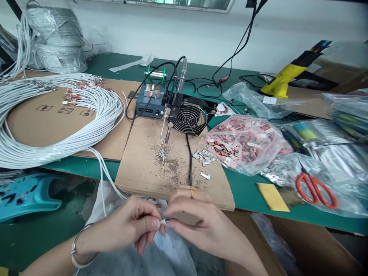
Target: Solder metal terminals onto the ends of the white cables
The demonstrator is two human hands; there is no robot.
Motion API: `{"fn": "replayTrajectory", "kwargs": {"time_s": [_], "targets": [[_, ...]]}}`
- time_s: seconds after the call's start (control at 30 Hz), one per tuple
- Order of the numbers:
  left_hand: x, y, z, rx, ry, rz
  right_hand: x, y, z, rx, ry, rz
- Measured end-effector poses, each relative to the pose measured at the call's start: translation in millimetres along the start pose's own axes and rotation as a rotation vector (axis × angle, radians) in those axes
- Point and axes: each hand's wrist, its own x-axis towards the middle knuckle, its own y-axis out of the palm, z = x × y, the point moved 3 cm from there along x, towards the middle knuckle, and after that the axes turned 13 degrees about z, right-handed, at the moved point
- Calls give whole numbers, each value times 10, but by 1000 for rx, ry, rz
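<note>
Low in front of me, my left hand is closed, thumb and fingers pinching a white cable near its end. My right hand meets it from the other side, its thumb and fingers closed at the small dark tip of that cable; whether a tiny part sits there too is hidden. Just beyond the hands lies a cardboard sheet strewn with solder crumbs. A soldering iron in a stand points down at it. Small metal connector shells lie to its right, one apart from the pile.
A big coil of white cables fills the left side. Behind the sheet stand a blue soldering station and a black fan. On the right are a bag of orange-and-metal connectors, a yellow sponge and red-handled scissors.
</note>
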Motion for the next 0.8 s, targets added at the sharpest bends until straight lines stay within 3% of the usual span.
{"fn": "replayTrajectory", "kwargs": {"time_s": [0.1,0.4,0.53,0.7,0.8], "targets": [[16,-16,-30,-29,-18,48,-6,-16,10,13,-74,32],[68,-82,-69,5,-95,104,41,-59,28,-97,-105,97],[69,-75,-75,-41,-53,147,86,46,-89,258,-228,-60],[124,-67,-58,-158,32,210,200,403,-234,873,-394,-353],[122,-64,-59,-197,73,176,258,510,-270,1014,-412,-460]]}}
